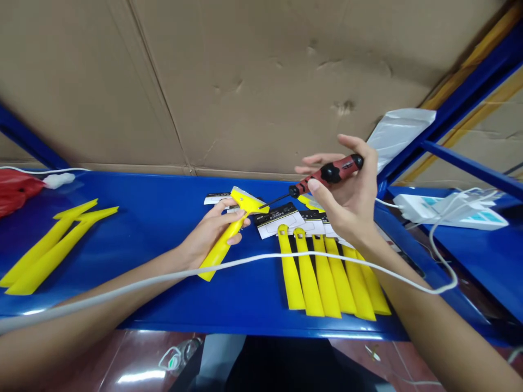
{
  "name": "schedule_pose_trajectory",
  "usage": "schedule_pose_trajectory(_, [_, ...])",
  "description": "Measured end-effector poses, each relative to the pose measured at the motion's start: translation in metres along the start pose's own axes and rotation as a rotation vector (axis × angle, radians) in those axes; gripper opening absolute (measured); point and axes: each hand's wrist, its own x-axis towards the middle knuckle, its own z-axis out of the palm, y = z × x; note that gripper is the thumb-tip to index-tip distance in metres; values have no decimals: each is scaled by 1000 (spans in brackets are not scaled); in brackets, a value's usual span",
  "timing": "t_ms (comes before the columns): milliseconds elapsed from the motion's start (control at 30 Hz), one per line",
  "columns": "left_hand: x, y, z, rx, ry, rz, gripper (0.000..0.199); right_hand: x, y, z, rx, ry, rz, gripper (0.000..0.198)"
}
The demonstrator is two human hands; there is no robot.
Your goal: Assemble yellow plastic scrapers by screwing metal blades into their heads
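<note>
My left hand [210, 228] is closed round a yellow scraper [220, 250], its wide head tilted up and its handle pointing down toward me. In my right hand [353, 201] is a red and black screwdriver [337, 171], held between thumb and fingers, some fingers raised off the grip. The thin shaft slants down to the left, its tip at the right side of the scraper's head. Just below my right hand, several yellow scraper handles [310, 277] lie side by side. Black and white cards [281, 218] lie at their upper ends.
Two yellow handles [53, 247] lie on the left of the blue table [163, 201]. A white cable [253, 258] crosses in front of both arms. On the right are a white power strip [449, 211] and a plastic bag [402, 133]. A red bag [18, 190] sits far left.
</note>
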Motion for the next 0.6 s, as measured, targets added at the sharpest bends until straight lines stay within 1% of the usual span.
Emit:
schedule_pose_trajectory(67, [-1,1,2,-3,17,-5,42,1,-6,2,51,-43,7,73])
schedule_pose_trajectory(133, [-1,2,4,-11,28,4,40,1,-10,4,68,-58,14,76])
schedule_pose_trajectory(267, [-3,5,8,-26,32,39,38,0,-14,4,10,-31,-17,70])
schedule_pose_trajectory(400, [-4,4,9,-26,-8,23,38,-3,-10,5,-53,17,-80,67])
schedule_pose_trajectory(467, [-4,4,8,-24,-17,23,39,-3,-9,6,-21,4,-79,66])
schedule_pose_trajectory(600, [-4,7,9,-14,7,32,38,-3,-10,9,63,-62,-60,70])
